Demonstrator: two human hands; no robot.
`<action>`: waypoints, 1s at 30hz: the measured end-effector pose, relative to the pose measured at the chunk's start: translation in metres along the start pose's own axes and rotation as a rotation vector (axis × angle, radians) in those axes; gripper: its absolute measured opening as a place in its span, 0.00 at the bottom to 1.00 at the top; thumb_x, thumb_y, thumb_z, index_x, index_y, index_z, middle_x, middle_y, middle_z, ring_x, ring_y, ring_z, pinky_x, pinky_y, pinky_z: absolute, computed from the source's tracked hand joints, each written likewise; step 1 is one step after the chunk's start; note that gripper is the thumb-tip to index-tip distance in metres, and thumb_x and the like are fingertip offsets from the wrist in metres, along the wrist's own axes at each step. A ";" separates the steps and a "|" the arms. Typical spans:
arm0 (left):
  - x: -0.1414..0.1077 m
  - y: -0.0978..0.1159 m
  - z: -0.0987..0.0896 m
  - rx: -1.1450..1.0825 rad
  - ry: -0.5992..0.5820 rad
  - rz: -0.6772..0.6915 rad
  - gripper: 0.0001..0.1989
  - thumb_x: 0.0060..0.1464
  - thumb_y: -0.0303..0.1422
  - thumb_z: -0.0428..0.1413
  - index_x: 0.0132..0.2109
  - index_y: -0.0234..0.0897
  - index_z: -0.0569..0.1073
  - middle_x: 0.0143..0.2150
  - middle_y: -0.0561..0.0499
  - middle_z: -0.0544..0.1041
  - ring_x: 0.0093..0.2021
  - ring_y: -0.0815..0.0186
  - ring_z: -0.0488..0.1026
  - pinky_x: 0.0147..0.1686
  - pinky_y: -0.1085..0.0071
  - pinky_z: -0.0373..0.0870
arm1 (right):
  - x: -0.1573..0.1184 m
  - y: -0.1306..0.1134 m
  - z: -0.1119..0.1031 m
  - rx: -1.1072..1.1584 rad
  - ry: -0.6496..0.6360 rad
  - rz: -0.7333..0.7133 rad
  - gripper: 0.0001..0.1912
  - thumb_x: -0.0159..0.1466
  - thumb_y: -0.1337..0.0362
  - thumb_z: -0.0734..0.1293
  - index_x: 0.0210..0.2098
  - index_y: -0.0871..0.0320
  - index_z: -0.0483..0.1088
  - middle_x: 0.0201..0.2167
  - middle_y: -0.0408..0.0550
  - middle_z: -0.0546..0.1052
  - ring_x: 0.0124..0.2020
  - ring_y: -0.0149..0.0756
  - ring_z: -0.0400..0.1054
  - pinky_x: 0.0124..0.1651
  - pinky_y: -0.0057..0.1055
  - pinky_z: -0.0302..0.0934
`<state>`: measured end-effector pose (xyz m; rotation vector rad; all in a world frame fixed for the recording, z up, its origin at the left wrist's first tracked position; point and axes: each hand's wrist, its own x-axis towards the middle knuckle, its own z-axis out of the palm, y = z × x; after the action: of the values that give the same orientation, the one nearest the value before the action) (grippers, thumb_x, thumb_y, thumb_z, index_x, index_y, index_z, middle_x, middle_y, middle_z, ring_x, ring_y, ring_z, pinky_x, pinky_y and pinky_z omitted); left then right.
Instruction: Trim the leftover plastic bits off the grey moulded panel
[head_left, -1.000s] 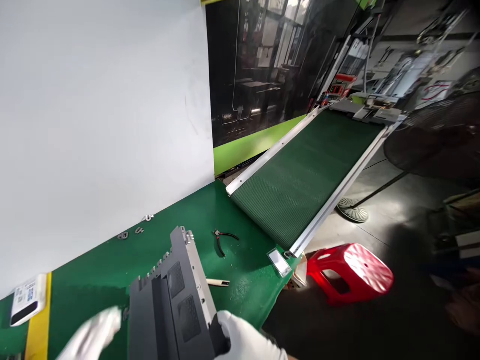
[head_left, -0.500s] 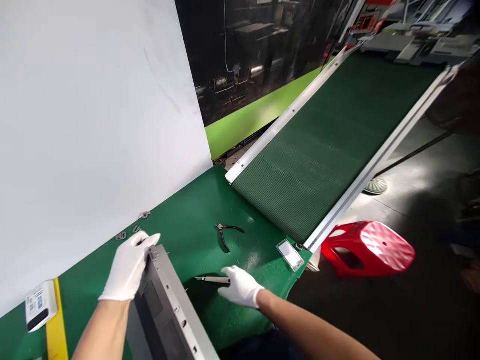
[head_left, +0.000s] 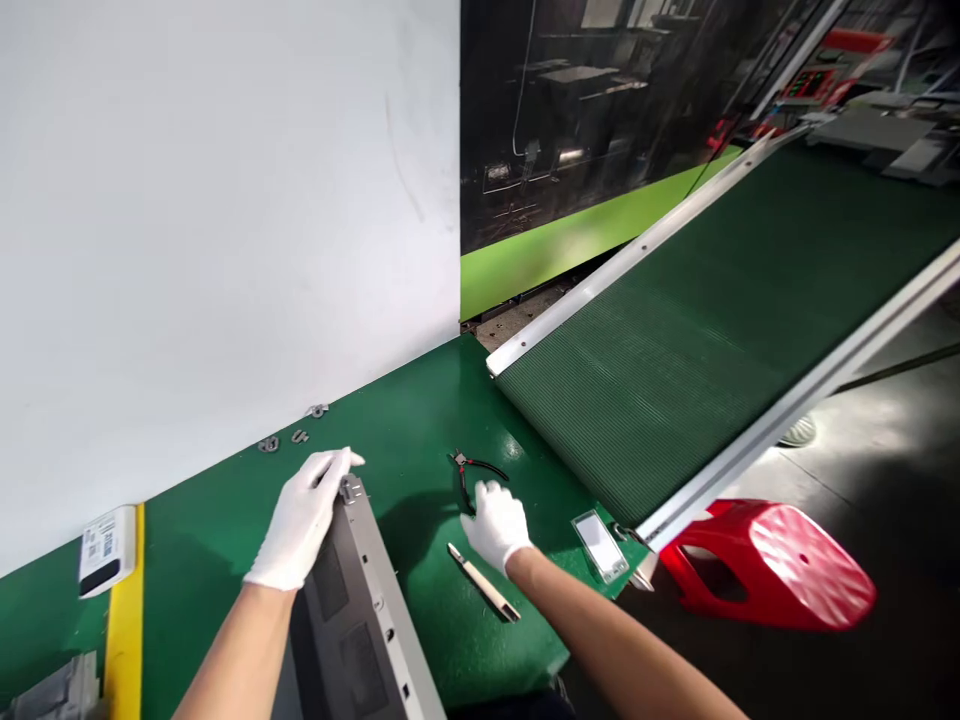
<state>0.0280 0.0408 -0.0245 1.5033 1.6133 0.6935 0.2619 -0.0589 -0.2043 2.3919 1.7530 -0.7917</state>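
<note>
Shifting from knife (head_left: 482,581) to pliers (head_left: 487,466), right hand (head_left: 496,525), knife now turned

Left hand (head_left: 304,520) white-gloved, fingers bent; right hand (head_left: 495,525) white-gloved, palm down, fingers slightly curled; forearms (head_left: 622,635) bare.

Counter (head_left: 405,430): open green stretch between the small clips (head_left: 300,437) by the white wall (head_left: 225,250) and the pliers (head_left: 462,462), passable from above. Right side: knife (head_left: 484,582) lying across the near surface, framed glass piece (head_left: 600,546) at the edge, conveyor's raised metal rail (head_left: 577,297) blocking low passage beyond. Left side: grey housing (head_left: 360,610) standing as a barrier.
</note>
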 end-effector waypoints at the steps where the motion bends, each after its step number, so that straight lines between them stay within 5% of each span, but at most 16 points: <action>1: -0.002 0.001 -0.002 0.009 -0.024 0.002 0.23 0.64 0.55 0.52 0.38 0.43 0.79 0.44 0.50 0.78 0.49 0.56 0.72 0.53 0.63 0.63 | 0.017 -0.004 -0.005 -0.013 0.027 0.030 0.36 0.66 0.52 0.70 0.68 0.60 0.63 0.61 0.67 0.71 0.61 0.59 0.68 0.57 0.51 0.66; 3: -0.006 0.002 -0.007 0.018 -0.078 0.021 0.26 0.64 0.58 0.51 0.36 0.43 0.79 0.43 0.50 0.76 0.49 0.56 0.73 0.54 0.63 0.62 | 0.046 -0.016 -0.009 -0.032 0.029 0.076 0.45 0.58 0.57 0.76 0.70 0.64 0.59 0.62 0.71 0.68 0.61 0.62 0.66 0.54 0.51 0.67; 6: -0.011 0.003 -0.018 0.011 -0.147 0.039 0.26 0.63 0.58 0.53 0.35 0.42 0.80 0.44 0.49 0.75 0.49 0.56 0.73 0.55 0.64 0.62 | 0.066 -0.028 -0.002 -0.048 0.009 0.093 0.34 0.60 0.65 0.73 0.64 0.65 0.66 0.58 0.69 0.70 0.58 0.58 0.69 0.53 0.49 0.68; 9: -0.014 0.003 -0.025 -0.018 -0.179 0.023 0.27 0.63 0.58 0.54 0.35 0.41 0.81 0.45 0.48 0.76 0.47 0.57 0.74 0.52 0.64 0.64 | 0.063 -0.029 0.004 -0.037 -0.014 0.115 0.25 0.61 0.65 0.71 0.58 0.62 0.70 0.54 0.65 0.73 0.56 0.55 0.71 0.53 0.48 0.68; 13: -0.016 0.005 -0.026 -0.009 -0.201 0.027 0.28 0.63 0.59 0.53 0.34 0.40 0.81 0.42 0.47 0.77 0.43 0.58 0.74 0.51 0.64 0.67 | 0.051 -0.030 0.007 0.006 -0.053 0.168 0.35 0.55 0.52 0.76 0.58 0.62 0.70 0.55 0.67 0.72 0.57 0.58 0.70 0.50 0.49 0.70; 18: -0.016 0.006 -0.027 -0.017 -0.219 0.068 0.26 0.60 0.59 0.57 0.35 0.40 0.82 0.42 0.47 0.78 0.45 0.56 0.75 0.52 0.62 0.67 | 0.045 -0.034 0.008 0.036 -0.031 0.210 0.30 0.60 0.65 0.72 0.62 0.63 0.67 0.58 0.70 0.71 0.60 0.57 0.69 0.52 0.48 0.69; 21: -0.019 0.003 -0.030 -0.026 -0.208 0.094 0.25 0.59 0.57 0.59 0.36 0.40 0.83 0.44 0.47 0.79 0.47 0.55 0.75 0.53 0.61 0.67 | 0.044 -0.037 0.006 0.093 -0.048 0.243 0.25 0.65 0.57 0.69 0.58 0.63 0.71 0.55 0.69 0.73 0.57 0.56 0.72 0.51 0.47 0.70; 24: -0.023 0.001 -0.031 -0.005 -0.204 0.106 0.25 0.61 0.57 0.57 0.35 0.40 0.82 0.43 0.47 0.78 0.45 0.56 0.74 0.52 0.61 0.67 | 0.040 -0.049 0.004 0.116 -0.068 0.292 0.34 0.65 0.45 0.67 0.60 0.67 0.70 0.57 0.74 0.72 0.59 0.62 0.71 0.49 0.54 0.71; 27: -0.029 0.003 -0.030 0.051 -0.184 0.133 0.25 0.61 0.58 0.56 0.34 0.40 0.80 0.43 0.47 0.76 0.46 0.56 0.74 0.53 0.60 0.67 | 0.036 -0.061 -0.001 0.101 -0.068 0.315 0.39 0.61 0.55 0.73 0.65 0.70 0.65 0.61 0.80 0.68 0.63 0.67 0.66 0.49 0.61 0.70; 30: -0.033 0.008 -0.027 0.146 -0.162 0.163 0.22 0.54 0.56 0.63 0.35 0.39 0.78 0.45 0.46 0.74 0.48 0.54 0.74 0.54 0.58 0.69 | 0.030 -0.058 -0.016 0.123 -0.062 0.270 0.35 0.58 0.69 0.73 0.63 0.69 0.67 0.60 0.78 0.70 0.63 0.63 0.67 0.53 0.52 0.70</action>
<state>0.0082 0.0132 0.0022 1.7649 1.4564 0.5358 0.2214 -0.0069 -0.1896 2.5753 1.3564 -0.9470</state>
